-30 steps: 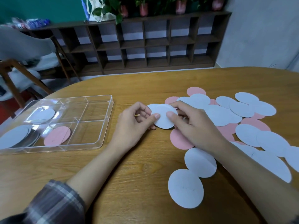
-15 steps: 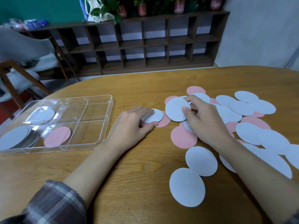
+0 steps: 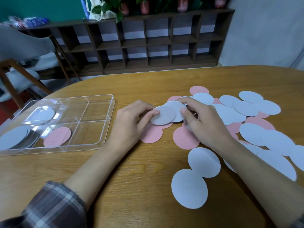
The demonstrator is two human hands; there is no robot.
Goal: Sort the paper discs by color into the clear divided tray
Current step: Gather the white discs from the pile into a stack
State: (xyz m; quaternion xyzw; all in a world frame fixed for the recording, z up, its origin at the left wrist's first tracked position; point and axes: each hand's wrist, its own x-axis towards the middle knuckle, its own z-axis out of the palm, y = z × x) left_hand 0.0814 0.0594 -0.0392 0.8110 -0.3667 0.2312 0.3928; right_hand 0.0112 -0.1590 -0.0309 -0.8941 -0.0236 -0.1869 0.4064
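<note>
We are gathering white discs beside the pile [image 3: 246,109]: our left hand [image 3: 131,122] is pinching one white disc [image 3: 163,116], and our right hand [image 3: 205,122] is pinching a second disc [image 3: 178,110] overlapping it. Next, we judge, comes stacking both and carrying them to the tray's [image 3: 107,120] white compartment.

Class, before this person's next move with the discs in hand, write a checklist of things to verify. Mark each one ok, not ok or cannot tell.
1. Left hand grips a white disc: ok.
2. Right hand pinches a second white disc: ok.
3. The two held discs match in colour: ok, both are white.
4. A white pile lies in the tray, in the near-left compartment: ok.
5. The pink disc in the tray has its own compartment, apart from the white ones: ok.
6. No extra disc is stuck under either held one: cannot tell.
</note>
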